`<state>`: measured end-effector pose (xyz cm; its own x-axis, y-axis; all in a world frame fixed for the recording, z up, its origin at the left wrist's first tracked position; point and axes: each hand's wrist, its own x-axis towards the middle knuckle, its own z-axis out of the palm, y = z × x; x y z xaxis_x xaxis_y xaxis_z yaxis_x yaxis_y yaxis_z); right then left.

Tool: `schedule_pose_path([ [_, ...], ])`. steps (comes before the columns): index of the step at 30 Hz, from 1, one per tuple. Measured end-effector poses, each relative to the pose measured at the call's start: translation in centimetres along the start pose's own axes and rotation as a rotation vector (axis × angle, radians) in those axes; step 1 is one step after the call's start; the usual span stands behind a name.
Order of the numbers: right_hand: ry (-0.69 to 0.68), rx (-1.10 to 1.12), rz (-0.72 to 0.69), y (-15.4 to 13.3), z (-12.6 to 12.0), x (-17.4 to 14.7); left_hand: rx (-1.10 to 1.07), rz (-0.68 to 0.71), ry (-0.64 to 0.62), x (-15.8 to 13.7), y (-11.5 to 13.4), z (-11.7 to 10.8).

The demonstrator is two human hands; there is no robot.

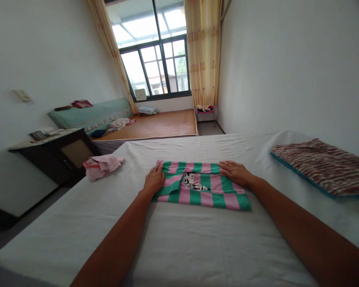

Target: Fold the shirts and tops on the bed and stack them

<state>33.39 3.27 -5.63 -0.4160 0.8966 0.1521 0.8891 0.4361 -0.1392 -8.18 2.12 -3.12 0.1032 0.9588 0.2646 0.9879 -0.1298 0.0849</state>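
A folded garment with green and pink stripes (208, 190) lies flat on the white bed sheet (182, 243), with a black-and-white print showing at its middle. My left hand (154, 179) rests palm down on the garment's left end. My right hand (235, 172) presses flat on its far right corner. Both hands have their fingers spread on the cloth and grip nothing.
A crumpled pink cloth (101, 166) lies at the bed's left edge. A striped red-and-white pillow (323, 165) sits at the right by the wall. A dark bedside cabinet (56, 153) stands to the left. Beyond are a second bed (155, 123) and a window (158, 67).
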Motion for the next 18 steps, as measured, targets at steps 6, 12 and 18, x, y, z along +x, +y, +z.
schedule_pose_path([
  [6, 0.065, 0.008, 0.148, 3.3, -0.7, -0.5, 0.031, -0.109, -0.052, 0.0, 0.3, -0.2],
  [12, 0.088, 0.030, 0.163, 3.7, -0.8, -0.6, -0.110, -0.173, -0.155, -0.7, -0.2, -2.0],
  [18, 0.107, 0.040, 0.155, 4.0, -0.6, -0.6, -0.293, -0.347, -0.192, -0.4, -0.6, -4.3],
])
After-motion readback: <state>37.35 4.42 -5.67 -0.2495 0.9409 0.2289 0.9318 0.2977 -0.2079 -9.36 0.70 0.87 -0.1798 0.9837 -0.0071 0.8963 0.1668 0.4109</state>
